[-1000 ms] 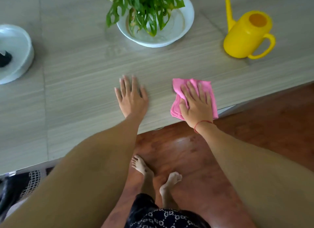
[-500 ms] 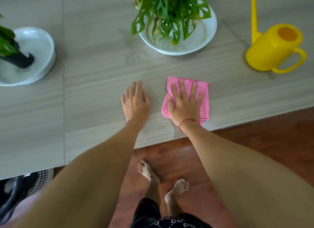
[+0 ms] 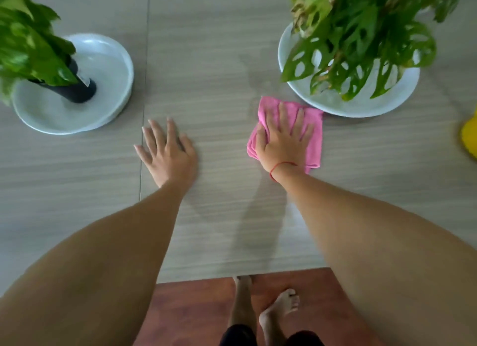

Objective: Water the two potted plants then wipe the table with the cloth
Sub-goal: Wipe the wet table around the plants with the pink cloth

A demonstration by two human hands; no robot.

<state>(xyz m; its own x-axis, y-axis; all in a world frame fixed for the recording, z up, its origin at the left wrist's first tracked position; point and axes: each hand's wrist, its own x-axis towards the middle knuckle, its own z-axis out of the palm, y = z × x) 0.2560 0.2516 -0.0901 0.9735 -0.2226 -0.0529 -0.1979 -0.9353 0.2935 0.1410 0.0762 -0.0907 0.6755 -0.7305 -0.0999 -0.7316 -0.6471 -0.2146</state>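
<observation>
1. the right hand (image 3: 282, 142) lies flat on the pink cloth (image 3: 313, 129), fingers straight and spread, palm pressing it to the table (image 3: 206, 62). nothing is curled round the cloth; it is held down by pressure alone.
2. the cloth is a folded pad, a little longer along the 12-to-6 line than across. its edges show past the hand at 9, 12 and 3 o'clock.
3. at about 1 o'clock from the cloth sits the white dish (image 3: 361, 108) under the holed-leaf plant (image 3: 361, 36). the cloth's far corner is just beside the rim; i cannot tell whether they touch.
4. the left hand (image 3: 167, 152) rests open on the bare table, fingers straight and fanned toward 11 o'clock, holding nothing. it is at 9 o'clock from the cloth and well apart from it.
5. the second plant (image 3: 28, 49) stands in a black pot (image 3: 77, 90) in its own dish (image 3: 103, 69), at 10 o'clock from the left hand.
6. a yellow watering can (image 3: 469, 139) shows at the 3 o'clock edge, untouched, so the step in hand looks like wiping.
7. the dish blocks 12 to 1 o'clock, so the open run for the cloth lies toward 9 o'clock, between the two hands. the right hand is already on it; the left would need to lift clear.
</observation>
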